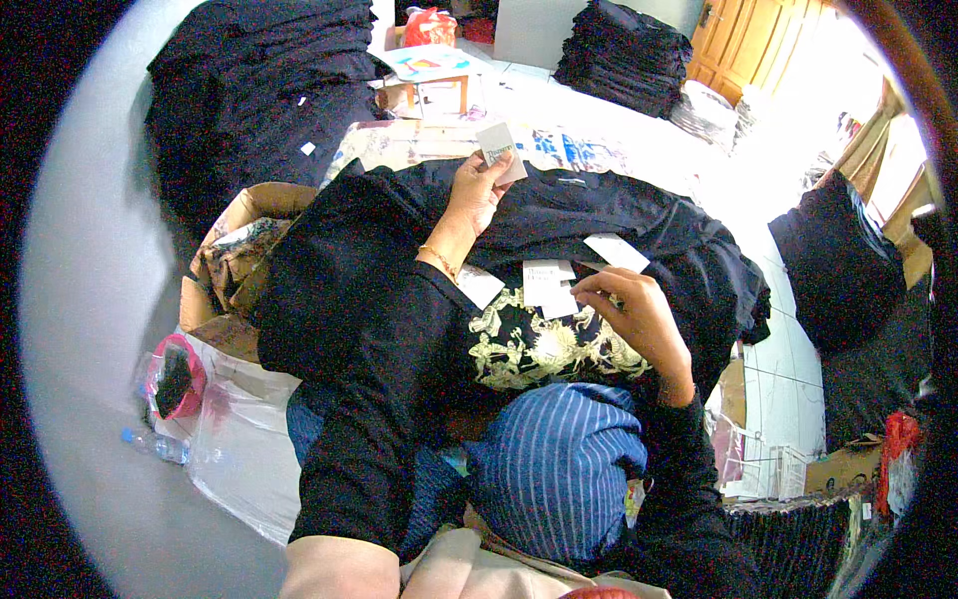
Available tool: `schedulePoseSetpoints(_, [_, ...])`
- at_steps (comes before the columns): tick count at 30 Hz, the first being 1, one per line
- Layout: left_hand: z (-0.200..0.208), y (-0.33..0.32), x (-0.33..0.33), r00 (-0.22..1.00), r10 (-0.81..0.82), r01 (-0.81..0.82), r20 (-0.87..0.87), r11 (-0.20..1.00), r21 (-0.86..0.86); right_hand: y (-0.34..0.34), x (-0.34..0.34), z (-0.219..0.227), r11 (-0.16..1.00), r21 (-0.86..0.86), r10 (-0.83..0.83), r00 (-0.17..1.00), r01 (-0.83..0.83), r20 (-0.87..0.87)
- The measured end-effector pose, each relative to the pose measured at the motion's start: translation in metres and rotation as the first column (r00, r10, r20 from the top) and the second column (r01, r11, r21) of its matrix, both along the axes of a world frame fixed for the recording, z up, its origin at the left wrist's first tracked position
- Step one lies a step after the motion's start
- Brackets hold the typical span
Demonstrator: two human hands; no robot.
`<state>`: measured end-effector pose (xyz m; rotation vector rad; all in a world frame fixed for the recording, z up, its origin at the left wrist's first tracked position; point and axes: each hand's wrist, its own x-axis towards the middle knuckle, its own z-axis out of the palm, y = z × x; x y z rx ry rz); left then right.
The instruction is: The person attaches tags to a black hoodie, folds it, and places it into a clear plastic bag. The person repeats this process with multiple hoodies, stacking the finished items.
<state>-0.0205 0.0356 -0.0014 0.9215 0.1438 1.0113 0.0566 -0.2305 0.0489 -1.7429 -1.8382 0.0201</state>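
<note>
My left hand is raised over a black T-shirt, its fingers closed on a white printed card. I cannot tell if more cards are behind it. On the shirt, my right hand has thumb and fingers pinched together at the edge of some overlapping white cards. Whether it grips one is unclear. A loose card lies to their left, another to their right. Below them shows a pale gold print on black cloth.
Black garments are piled at the far left, and another stack stands at the back. An open cardboard box, a pink basket and a plastic bottle are at my left. Blue striped cloth lies nearest me. Dark garments hang at the right.
</note>
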Motion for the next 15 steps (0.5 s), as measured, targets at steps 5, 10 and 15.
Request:
schedulePoseSetpoints(5, [0.002,-0.004,0.002,0.988,0.116,-0.111,-0.105,0.992,0.051,-0.002,0.004,-0.009,0.995,0.099,-0.04,0.991,0.027,0.125])
schedulePoseSetpoints(10, [0.004,-0.007,0.003,0.988,0.136,-0.135,-0.069,0.991,0.017,-0.012,0.022,-0.016,0.965,0.106,-0.255,0.958,0.242,0.133])
schedulePoseSetpoints(15, [0.005,-0.005,0.002,0.993,0.073,-0.076,-0.096,0.997,-0.026,-0.016,0.028,-0.045,0.977,0.149,-0.166,0.982,0.151,0.087])
